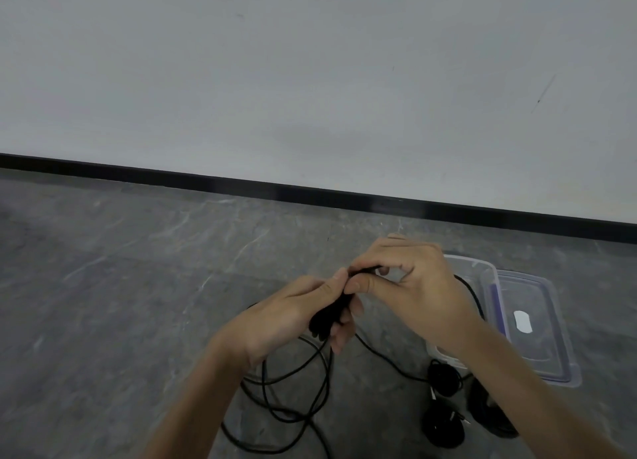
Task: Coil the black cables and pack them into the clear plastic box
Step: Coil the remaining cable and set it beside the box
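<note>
a: head view. which step is the person working on?
b: coiling, by the look of it. the left hand [293, 315] is curling round a bundle [329, 319] of black loops. the right hand [418, 286] is pinching the cable [365, 270] between thumb and forefinger, right at the bundle's top.
a: where is the rest of it lying?
b: slack [296, 395] is hanging from the bundle and sprawling on the floor [120, 286] under the left wrist. one strand is trailing from the right hand past the box [477, 263].
a: and the bundle's long axis?
b: it is running from the pinch down and left, toward the person, with its upper end leaning toward the box.
a: next move?
b: probably laying a further turn into the left hand, feeding slack without snagging. coils [444, 377] are sitting on the floor just beside the box, not in it, and the lid [551, 341] is lying alongside.
</note>
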